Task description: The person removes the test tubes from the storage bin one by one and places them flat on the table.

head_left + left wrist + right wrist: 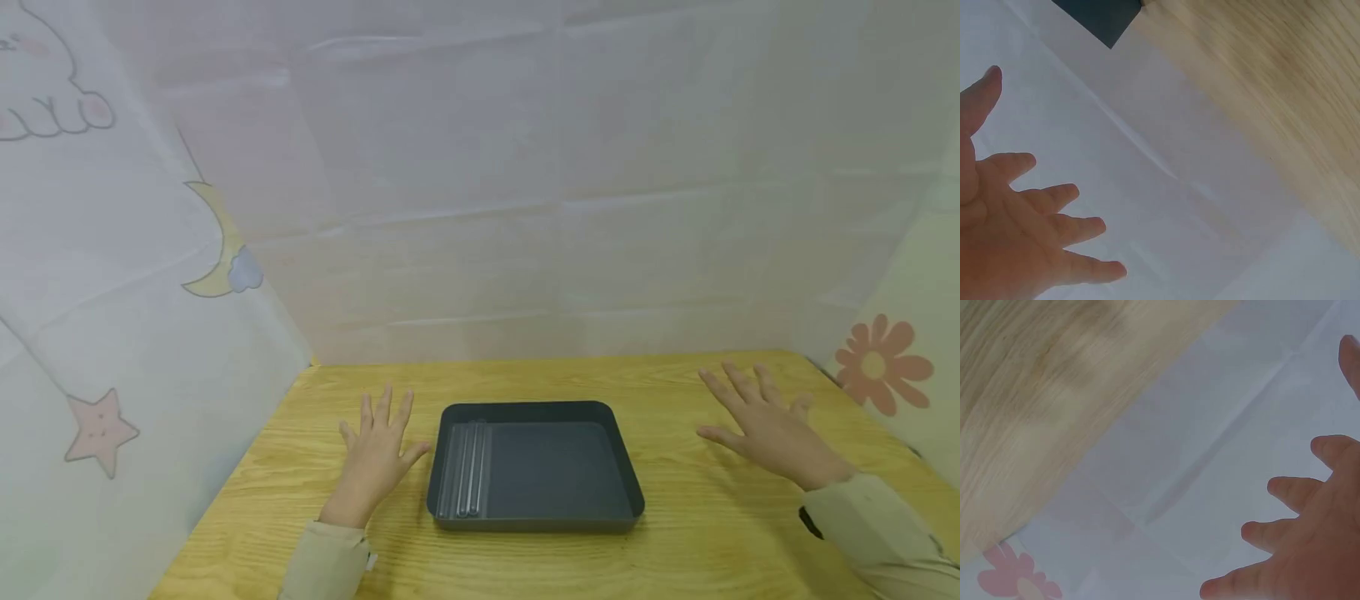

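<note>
A dark grey rectangular tray lies on the wooden table between the two hands. Along its left side are several clear, slender tubes, lying parallel and lengthwise; whether they are glass or plastic I cannot tell. My left hand hovers just left of the tray with fingers spread and holds nothing. Farther off to the right, my right hand is raised above the table, its fingers also spread wide around nothing. Both palms show bare in the wrist views, the left hand and the right hand.
The yellow wood-grain table ends at a pale creased sheet hung behind it. More sheeting stands along both sides, printed with a moon, a star and a flower.
</note>
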The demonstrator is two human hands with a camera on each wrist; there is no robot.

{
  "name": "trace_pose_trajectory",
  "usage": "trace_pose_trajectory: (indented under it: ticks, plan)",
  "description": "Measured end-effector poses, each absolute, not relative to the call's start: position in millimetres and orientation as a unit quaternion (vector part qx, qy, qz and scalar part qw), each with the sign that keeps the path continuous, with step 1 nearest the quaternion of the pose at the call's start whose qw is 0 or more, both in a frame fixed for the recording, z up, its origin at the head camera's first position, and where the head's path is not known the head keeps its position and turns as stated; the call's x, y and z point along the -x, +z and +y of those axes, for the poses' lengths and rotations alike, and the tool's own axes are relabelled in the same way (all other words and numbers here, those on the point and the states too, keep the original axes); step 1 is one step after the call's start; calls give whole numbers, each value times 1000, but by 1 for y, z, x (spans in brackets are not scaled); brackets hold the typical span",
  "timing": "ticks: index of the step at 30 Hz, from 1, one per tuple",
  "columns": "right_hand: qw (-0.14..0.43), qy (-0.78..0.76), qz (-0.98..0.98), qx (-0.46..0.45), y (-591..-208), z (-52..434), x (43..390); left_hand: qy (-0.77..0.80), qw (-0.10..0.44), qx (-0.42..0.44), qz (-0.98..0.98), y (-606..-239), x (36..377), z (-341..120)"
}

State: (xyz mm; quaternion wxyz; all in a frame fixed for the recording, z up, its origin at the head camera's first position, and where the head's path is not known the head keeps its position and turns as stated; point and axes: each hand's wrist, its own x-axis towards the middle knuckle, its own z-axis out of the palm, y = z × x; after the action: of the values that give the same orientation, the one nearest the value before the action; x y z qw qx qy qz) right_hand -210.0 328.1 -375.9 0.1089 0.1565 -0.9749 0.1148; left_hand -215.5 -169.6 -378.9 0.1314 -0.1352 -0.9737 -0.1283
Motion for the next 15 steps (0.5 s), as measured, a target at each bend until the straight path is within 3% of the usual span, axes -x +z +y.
trace_pose_trajectory:
  ticks: [15]
  plan:
    - [109, 141, -972, -151, -375, 311, 210, -277, 4, 123, -953, -389, 216, -166]
